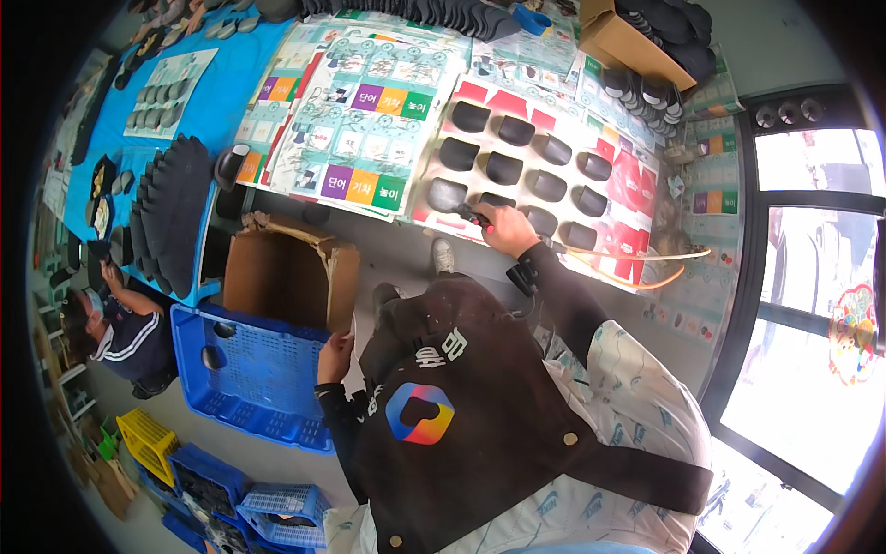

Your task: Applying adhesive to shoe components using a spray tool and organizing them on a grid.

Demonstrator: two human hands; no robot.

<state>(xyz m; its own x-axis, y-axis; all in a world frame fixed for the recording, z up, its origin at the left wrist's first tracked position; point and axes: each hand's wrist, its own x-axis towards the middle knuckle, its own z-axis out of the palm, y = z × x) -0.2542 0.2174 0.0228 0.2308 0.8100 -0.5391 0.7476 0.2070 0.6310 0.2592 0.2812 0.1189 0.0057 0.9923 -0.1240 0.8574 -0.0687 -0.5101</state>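
Observation:
My right hand point(508, 229) is closed round the handle of a small dark spray gun point(473, 216) with a bit of red on it. Its front end is beside a greyish rounded piece point(447, 195), at the near left of several rows. These dark, cap-shaped pieces point(502, 168) lie spaced out on a stained printed sheet point(432, 170). A thin orange hose point(637, 254) runs off right from behind that hand. Low on my left, my left hand point(336, 356) has its fingers curled together near the cardboard box point(277, 270); what they hold, if anything, is unclear.
Left of the rows are stacked printed sheets point(355, 129). Stacked dark pieces point(425, 18) and an open carton point(628, 42) sit at the back. A blue crate point(249, 374) stands below left, near a person point(125, 332) at the blue-covered table point(235, 65). Windows point(812, 240) line the right.

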